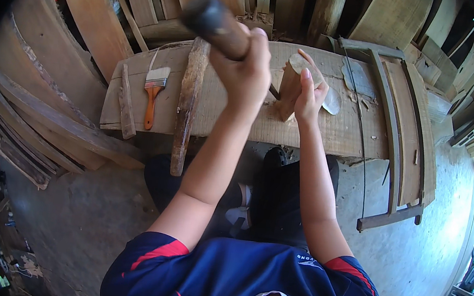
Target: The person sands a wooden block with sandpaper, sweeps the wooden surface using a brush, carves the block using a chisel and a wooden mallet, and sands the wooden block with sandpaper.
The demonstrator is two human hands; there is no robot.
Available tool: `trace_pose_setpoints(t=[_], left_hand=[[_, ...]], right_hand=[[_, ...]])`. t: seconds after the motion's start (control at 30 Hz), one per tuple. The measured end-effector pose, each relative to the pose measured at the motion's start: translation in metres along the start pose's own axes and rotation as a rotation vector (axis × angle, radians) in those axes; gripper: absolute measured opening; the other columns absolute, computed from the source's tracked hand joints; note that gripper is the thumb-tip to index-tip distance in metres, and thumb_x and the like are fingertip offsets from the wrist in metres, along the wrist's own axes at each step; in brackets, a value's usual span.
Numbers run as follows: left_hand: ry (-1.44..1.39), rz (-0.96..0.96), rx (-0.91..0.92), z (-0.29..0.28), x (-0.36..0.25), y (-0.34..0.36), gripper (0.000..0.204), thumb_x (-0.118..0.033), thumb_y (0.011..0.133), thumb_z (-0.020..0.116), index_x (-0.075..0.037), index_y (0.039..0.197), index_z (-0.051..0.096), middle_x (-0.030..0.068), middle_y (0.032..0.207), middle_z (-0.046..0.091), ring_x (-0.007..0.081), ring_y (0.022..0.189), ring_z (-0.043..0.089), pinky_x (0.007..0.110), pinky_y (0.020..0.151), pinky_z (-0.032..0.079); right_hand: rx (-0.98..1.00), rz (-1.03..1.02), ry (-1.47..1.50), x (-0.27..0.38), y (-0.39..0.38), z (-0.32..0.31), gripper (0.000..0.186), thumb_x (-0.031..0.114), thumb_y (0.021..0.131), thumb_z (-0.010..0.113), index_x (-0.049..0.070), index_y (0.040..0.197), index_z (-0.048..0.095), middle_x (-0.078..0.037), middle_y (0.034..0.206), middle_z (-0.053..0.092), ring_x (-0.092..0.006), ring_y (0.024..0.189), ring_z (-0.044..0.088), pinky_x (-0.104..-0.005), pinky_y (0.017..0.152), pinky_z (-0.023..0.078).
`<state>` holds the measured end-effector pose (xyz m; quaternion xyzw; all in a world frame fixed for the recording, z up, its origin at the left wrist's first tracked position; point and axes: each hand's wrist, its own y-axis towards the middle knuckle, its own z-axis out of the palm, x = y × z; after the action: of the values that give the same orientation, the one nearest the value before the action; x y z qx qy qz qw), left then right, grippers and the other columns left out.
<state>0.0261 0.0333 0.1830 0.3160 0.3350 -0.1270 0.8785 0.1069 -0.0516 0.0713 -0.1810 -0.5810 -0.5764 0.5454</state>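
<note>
My left hand (246, 70) is closed round the thick wooden handle (224, 29) of a tool, its black butt raised up and to the left. A narrow dark piece (275, 92) shows between this hand and the block; my hand hides most of the tool's working end. My right hand (311, 98) grips a pale wooden block (291, 90) from its right side, thumb near the top. The block stands tilted on the wooden bench (234, 124), with small chips at its foot. A pale rounded piece (331, 102) lies just right of my right hand.
To the left lie a paintbrush (153, 94) with an orange handle, a thin wood strip (127, 103) and a rough bar (188, 107) jutting past the near edge. A wooden frame (394, 131) rests at the right. Boards (94, 15) lean all round the back.
</note>
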Motion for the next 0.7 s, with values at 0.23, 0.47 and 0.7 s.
trace_pose_setpoints(t=[0.23,0.47,0.7], left_hand=[[0.165,0.076,-0.001,-0.018,0.044,-0.001,0.017,0.003,0.077,0.055,-0.007,0.077,0.041,0.0002,0.054,0.041,0.0083,0.039,0.041,0.022,0.037,0.031],[0.328,0.099,-0.003,-0.024,0.064,-0.018,0.016,0.000,0.078,0.057,-0.008,0.077,0.044,-0.0006,0.058,0.048,0.0078,0.043,0.046,0.022,0.039,0.036],[-0.038,0.062,-0.065,0.001,-0.013,0.000,0.016,0.003,0.079,0.054,-0.006,0.074,0.042,-0.0010,0.058,0.044,0.0063,0.041,0.042,0.021,0.038,0.032]], right_hand=[[-0.075,-0.095,-0.126,0.007,-0.002,0.004,0.038,0.019,0.082,0.055,-0.004,0.112,0.059,-0.013,0.109,0.062,-0.0170,0.104,0.054,-0.0305,0.095,0.037],[-0.070,-0.059,-0.152,0.022,-0.008,0.011,0.038,0.020,0.082,0.056,-0.003,0.112,0.059,-0.014,0.110,0.062,-0.0200,0.106,0.055,-0.0323,0.097,0.036],[-0.096,-0.125,-0.167,0.002,-0.003,0.001,0.037,0.019,0.082,0.056,-0.004,0.112,0.059,-0.013,0.109,0.062,-0.0186,0.103,0.055,-0.0313,0.095,0.037]])
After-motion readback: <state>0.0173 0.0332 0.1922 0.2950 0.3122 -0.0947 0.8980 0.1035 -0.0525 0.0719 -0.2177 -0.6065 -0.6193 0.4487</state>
